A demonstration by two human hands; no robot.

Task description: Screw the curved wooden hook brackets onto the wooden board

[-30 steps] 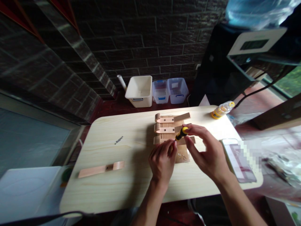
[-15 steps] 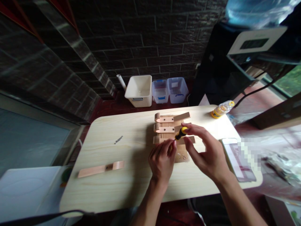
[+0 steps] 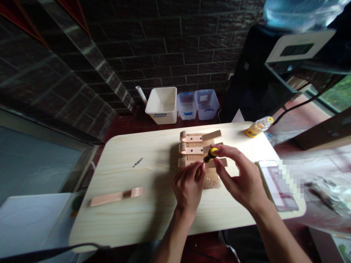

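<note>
Between the thumb and fingers of my right hand [image 3: 244, 177] is the handle of a small yellow and black screwdriver [image 3: 210, 155], tilted with its tip down to the left. My left hand [image 3: 188, 186] is pinched at the screwdriver's tip, over the nearest of three wooden hooks [image 3: 195, 150]. Its fingers hide the tip and whatever they hold. The hooks lie in a row across a wooden board [image 3: 212, 180], and dark holes or screw heads show on the two farther ones. A few small shiny pieces rest on the board's near end.
A loose wooden hook [image 3: 117, 197] and a small pile of dark screws [image 3: 138, 162] lie on the table's [image 3: 131, 226] left half. On the right are a phone [image 3: 278, 186] and a clear bottle with yellow parts [image 3: 259, 126]. Plastic bins [image 3: 161, 106] stand beyond the far edge.
Hardly anything differs. The screwdriver handle looks slightly shifted in my right hand's fingers, and both hands stay in the same place.
</note>
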